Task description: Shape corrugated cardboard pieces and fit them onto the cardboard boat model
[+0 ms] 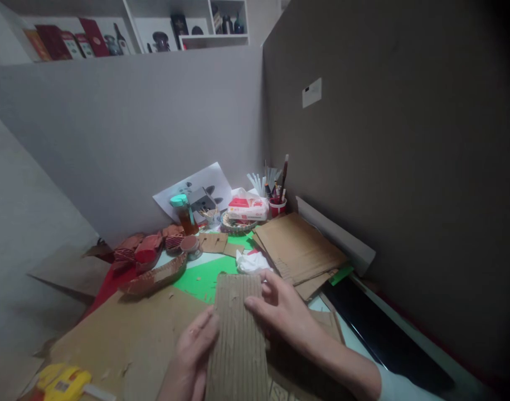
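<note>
A long strip of corrugated cardboard (238,340), its ridges exposed, is held upright between my hands near the bottom centre. My left hand (194,348) grips its left edge, thumb and fingers closed on it. From the right, my right hand (286,312) holds the upper right edge, with the thumb on the ridged face and the fingers behind. Beyond the strip lie a crumpled white tissue (253,262) and a green sheet (204,275). A large brown cardboard sheet (141,328) spreads under and left of my left hand.
A yellow glue gun (64,383) lies bottom left. A brown boat-shaped cardboard piece (156,275) and reddish cardboard models (148,249) stand at left. Behind are a bottle (184,214), a tissue pack (247,207) and a pen cup (277,207). Stacked cardboard (300,245) lies right.
</note>
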`<move>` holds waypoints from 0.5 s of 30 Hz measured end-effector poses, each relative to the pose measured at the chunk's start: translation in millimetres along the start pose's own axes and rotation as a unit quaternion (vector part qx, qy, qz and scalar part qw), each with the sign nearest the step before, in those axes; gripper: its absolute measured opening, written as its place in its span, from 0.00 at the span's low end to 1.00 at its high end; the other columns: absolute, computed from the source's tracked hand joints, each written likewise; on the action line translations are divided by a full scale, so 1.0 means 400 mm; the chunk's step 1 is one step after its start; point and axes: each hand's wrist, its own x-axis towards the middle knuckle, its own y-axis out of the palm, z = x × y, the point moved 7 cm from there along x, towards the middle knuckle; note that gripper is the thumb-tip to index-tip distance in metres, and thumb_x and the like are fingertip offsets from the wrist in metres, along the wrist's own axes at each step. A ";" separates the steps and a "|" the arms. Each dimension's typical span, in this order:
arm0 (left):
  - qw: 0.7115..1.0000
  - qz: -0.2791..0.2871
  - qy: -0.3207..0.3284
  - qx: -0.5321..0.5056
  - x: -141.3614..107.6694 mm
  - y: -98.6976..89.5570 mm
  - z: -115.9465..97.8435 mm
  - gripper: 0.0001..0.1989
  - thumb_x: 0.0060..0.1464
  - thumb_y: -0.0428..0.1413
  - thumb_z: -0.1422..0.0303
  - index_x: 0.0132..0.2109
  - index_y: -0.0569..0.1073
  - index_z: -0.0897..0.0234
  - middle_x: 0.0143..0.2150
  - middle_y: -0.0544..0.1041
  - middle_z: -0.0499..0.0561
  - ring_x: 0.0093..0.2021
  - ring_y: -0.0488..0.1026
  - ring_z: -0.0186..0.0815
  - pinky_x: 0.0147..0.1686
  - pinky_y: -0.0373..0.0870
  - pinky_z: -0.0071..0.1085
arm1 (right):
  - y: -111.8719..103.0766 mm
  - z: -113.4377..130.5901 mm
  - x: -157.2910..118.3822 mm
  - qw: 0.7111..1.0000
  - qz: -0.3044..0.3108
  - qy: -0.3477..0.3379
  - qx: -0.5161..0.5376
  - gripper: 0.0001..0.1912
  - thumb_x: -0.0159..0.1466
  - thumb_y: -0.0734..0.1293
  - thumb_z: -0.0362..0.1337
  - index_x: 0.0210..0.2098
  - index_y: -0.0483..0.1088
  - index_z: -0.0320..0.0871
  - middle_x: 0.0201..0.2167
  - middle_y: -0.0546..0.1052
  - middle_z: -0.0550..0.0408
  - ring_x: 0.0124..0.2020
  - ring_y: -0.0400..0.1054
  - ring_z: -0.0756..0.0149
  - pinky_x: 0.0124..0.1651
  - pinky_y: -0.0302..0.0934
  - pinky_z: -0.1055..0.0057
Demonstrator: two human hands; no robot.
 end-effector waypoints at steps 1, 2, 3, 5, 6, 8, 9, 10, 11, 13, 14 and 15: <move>1.000 0.007 -0.002 0.001 0.002 -0.002 0.003 0.13 0.58 0.62 0.66 0.49 0.80 0.64 0.40 0.85 0.52 0.52 0.79 0.50 0.53 0.73 0.43 | 0.005 -0.001 -0.001 1.000 0.007 0.001 0.003 0.16 0.61 0.71 0.45 0.39 0.63 0.45 0.34 0.74 0.56 0.34 0.71 0.65 0.42 0.66 0.67; 1.000 0.011 0.003 0.005 0.004 -0.005 0.005 0.13 0.57 0.63 0.68 0.49 0.80 0.63 0.39 0.85 0.51 0.52 0.79 0.49 0.52 0.73 0.41 | 0.013 -0.001 -0.003 1.000 0.017 0.003 0.006 0.16 0.60 0.71 0.45 0.39 0.63 0.45 0.35 0.75 0.56 0.35 0.71 0.65 0.43 0.66 0.66; 1.000 0.012 0.011 0.010 0.006 -0.009 0.005 0.13 0.55 0.64 0.68 0.48 0.80 0.63 0.38 0.85 0.51 0.50 0.80 0.49 0.51 0.73 0.40 | 0.022 0.000 -0.005 1.000 0.030 0.004 0.007 0.17 0.60 0.72 0.46 0.41 0.64 0.44 0.35 0.75 0.55 0.36 0.71 0.64 0.44 0.67 0.65; 0.999 0.009 0.027 0.021 0.009 -0.014 0.004 0.14 0.53 0.66 0.67 0.47 0.79 0.64 0.39 0.85 0.54 0.46 0.82 0.47 0.46 0.76 0.38 | 0.047 0.004 -0.014 0.998 0.069 0.010 0.004 0.20 0.59 0.73 0.48 0.43 0.67 0.43 0.36 0.76 0.54 0.37 0.73 0.61 0.47 0.68 0.62; 0.999 0.007 0.033 0.030 0.009 -0.015 0.004 0.14 0.53 0.66 0.66 0.47 0.79 0.64 0.39 0.85 0.55 0.44 0.82 0.46 0.44 0.76 0.38 | 0.061 0.007 -0.020 0.996 0.094 0.013 0.001 0.21 0.58 0.74 0.48 0.44 0.69 0.43 0.37 0.77 0.53 0.39 0.74 0.59 0.49 0.68 0.60; 0.997 0.002 0.045 0.056 0.004 -0.012 0.005 0.14 0.55 0.64 0.63 0.47 0.77 0.64 0.39 0.85 0.55 0.41 0.82 0.45 0.42 0.76 0.37 | 0.079 0.015 -0.035 0.992 0.127 0.013 -0.017 0.20 0.59 0.73 0.49 0.44 0.72 0.43 0.40 0.79 0.50 0.44 0.74 0.55 0.52 0.67 0.57; 0.996 -0.003 0.053 0.076 0.000 -0.009 0.005 0.14 0.56 0.63 0.62 0.46 0.77 0.64 0.37 0.85 0.54 0.39 0.82 0.44 0.41 0.75 0.37 | 0.079 0.021 -0.040 0.991 0.128 0.010 -0.033 0.19 0.61 0.72 0.49 0.45 0.73 0.43 0.42 0.79 0.49 0.47 0.74 0.54 0.54 0.67 0.56; 0.993 -0.009 0.063 0.102 -0.005 -0.004 0.006 0.14 0.57 0.61 0.60 0.46 0.76 0.64 0.37 0.84 0.53 0.39 0.81 0.43 0.40 0.74 0.36 | 0.069 0.027 -0.043 0.992 0.111 0.003 -0.058 0.17 0.63 0.70 0.49 0.45 0.74 0.44 0.43 0.80 0.49 0.47 0.74 0.53 0.53 0.68 0.56; 0.988 -0.019 0.072 0.137 -0.010 0.000 0.006 0.14 0.58 0.60 0.58 0.44 0.76 0.63 0.36 0.84 0.53 0.37 0.81 0.42 0.39 0.74 0.35 | 0.050 0.033 -0.043 0.993 0.080 -0.006 -0.085 0.17 0.64 0.69 0.51 0.45 0.75 0.46 0.42 0.80 0.50 0.46 0.75 0.53 0.51 0.70 0.57; 0.969 -0.040 0.097 0.221 -0.019 0.013 0.006 0.13 0.60 0.56 0.56 0.38 0.75 0.61 0.32 0.81 0.49 0.34 0.78 0.39 0.38 0.72 0.34 | -0.004 0.042 -0.036 0.992 0.008 -0.015 -0.127 0.17 0.63 0.70 0.52 0.44 0.76 0.48 0.40 0.81 0.50 0.42 0.75 0.52 0.47 0.72 0.59; 0.955 -0.048 0.107 0.271 -0.024 0.020 0.007 0.13 0.60 0.54 0.57 0.33 0.73 0.59 0.25 0.77 0.47 0.27 0.75 0.38 0.34 0.71 0.34 | -0.039 0.044 -0.029 0.991 -0.038 -0.015 -0.126 0.18 0.62 0.70 0.54 0.43 0.76 0.49 0.38 0.81 0.51 0.39 0.75 0.53 0.42 0.73 0.60; 0.938 -0.048 0.117 0.323 -0.029 0.030 0.010 0.13 0.60 0.54 0.58 0.30 0.72 0.58 0.21 0.73 0.46 0.23 0.72 0.38 0.32 0.70 0.36 | -0.071 0.044 -0.022 0.990 -0.071 -0.013 -0.125 0.18 0.64 0.68 0.54 0.45 0.75 0.50 0.37 0.80 0.52 0.38 0.75 0.54 0.37 0.73 0.63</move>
